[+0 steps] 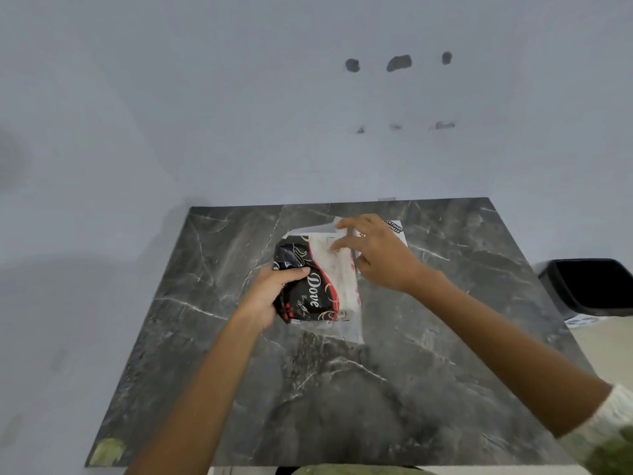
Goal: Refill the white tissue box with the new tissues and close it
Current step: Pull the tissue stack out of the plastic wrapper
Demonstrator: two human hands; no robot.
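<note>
A dark marble table is seen, its near half bare and its far edge set against the wall. One tissue pack, black, red and white and marked "Dove", is held near the far edge. Its black end is gripped by the left hand. The right hand is spread above the pack's white end. One white box is glimpsed behind that hand, mostly hidden.

Dark marble table; pale wall w/ holes; black bin.
</note>
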